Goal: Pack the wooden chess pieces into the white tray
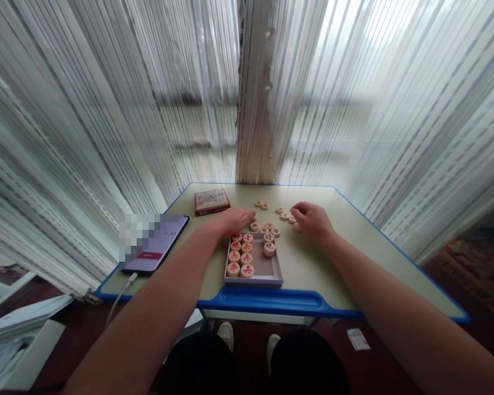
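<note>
Though apart, left hand (239, 220) and right hand (314, 220) both palm-down near chess pieces (269, 226).

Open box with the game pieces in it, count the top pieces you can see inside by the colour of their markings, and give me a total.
In the open box, counting only pieces whose tops show:
Red-marked pieces: 8
Black-marked pieces: 2
Total: 10
</note>
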Demonstrator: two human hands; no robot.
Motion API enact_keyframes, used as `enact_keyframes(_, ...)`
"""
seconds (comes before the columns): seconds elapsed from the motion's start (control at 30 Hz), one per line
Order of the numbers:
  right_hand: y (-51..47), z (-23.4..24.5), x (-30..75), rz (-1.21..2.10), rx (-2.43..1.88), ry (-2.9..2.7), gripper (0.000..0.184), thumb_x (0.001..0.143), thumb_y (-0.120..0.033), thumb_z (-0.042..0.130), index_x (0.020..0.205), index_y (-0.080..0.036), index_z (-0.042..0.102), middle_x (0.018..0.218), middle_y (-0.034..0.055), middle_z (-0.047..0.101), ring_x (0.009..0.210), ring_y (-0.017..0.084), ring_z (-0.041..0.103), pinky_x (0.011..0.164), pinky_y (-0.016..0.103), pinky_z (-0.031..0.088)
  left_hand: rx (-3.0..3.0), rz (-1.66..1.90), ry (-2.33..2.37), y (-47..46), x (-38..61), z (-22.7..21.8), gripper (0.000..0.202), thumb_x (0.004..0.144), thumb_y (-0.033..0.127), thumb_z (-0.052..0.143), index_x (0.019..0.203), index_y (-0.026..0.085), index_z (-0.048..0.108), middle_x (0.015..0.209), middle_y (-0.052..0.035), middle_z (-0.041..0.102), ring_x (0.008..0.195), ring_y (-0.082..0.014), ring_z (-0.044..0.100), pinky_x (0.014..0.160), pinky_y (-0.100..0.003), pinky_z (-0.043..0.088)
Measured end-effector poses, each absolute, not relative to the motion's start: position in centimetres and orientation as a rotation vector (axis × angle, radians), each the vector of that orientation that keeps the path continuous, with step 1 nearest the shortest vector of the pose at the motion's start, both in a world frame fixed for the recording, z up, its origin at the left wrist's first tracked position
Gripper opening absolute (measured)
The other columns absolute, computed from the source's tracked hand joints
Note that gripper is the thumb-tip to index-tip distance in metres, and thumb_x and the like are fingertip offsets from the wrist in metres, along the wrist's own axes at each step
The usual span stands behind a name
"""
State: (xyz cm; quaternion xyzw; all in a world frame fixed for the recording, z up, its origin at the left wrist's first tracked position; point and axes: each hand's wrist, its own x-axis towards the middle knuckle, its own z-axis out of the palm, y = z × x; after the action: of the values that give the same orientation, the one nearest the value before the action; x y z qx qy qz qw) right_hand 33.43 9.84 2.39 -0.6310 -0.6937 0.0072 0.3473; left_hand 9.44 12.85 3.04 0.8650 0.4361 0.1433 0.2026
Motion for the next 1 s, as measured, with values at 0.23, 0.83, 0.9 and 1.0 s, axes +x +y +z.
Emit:
enact_keyframes(0.23, 9.6, 2.8, 33.6, -0.015, -1.543, -1.803, 0.024, 0.079, -0.027, 0.048, 0.076, -0.016, 0.069, 0.069, 0.0052, 0.064, 0.066, 0.016, 0.057, 0.065, 0.028, 0.042, 2.479, 0.597, 1.234, 12.4, 9.8, 3.6, 0.048, 0.09, 0.036, 0.03, 0.096, 0.01, 0.069, 0.107, -0.0123, 0.066, 0.101, -0.0205, 0.059, 0.094, -0.032, 0.042)
enact_keyframes(0.83, 7.9, 2.3, 31.2, -0.099, -1.119, -2.099, 0.018, 0.085, -0.026, 0.053, 0.098, -0.02, 0.064, 0.085, 0.0052, 0.058, 0.065, 0.013, 0.055, 0.062, 0.025, 0.044, 1.353, 0.742, 0.574, 10.2, 11.2, 5.0, 0.037, 0.083, 0.042, 0.055, 0.09, 0.008, 0.067, 0.099, -0.013, 0.067, 0.09, -0.019, 0.063, 0.091, -0.036, 0.045)
enact_keyframes(0.9, 7.7, 2.5, 31.2, -0.129, -1.085, -2.105, 0.018, 0.086, -0.028, 0.052, 0.097, -0.02, 0.064, 0.083, 0.0049, 0.058, 0.064, 0.012, 0.055, 0.062, 0.025, 0.044, 1.33, 0.74, 0.541, 10.2, 11.0, 5.2, 0.037, 0.084, 0.042, 0.054, 0.092, 0.008, 0.067, 0.098, -0.0133, 0.067, 0.089, -0.0192, 0.063, 0.089, -0.035, 0.046)
enact_keyframes(1.0, 7.3, 3.0, 31.2, -0.159, -1.064, -2.104, 0.019, 0.087, -0.031, 0.052, 0.095, -0.019, 0.065, 0.081, 0.0049, 0.059, 0.061, 0.012, 0.054, 0.061, 0.024, 0.043, 1.31, 0.766, 0.537, 10.1, 10.8, 5.5, 0.033, 0.085, 0.038, 0.052, 0.092, 0.008, 0.065, 0.095, -0.013, 0.067, 0.086, -0.0195, 0.065, 0.084, -0.035, 0.049)
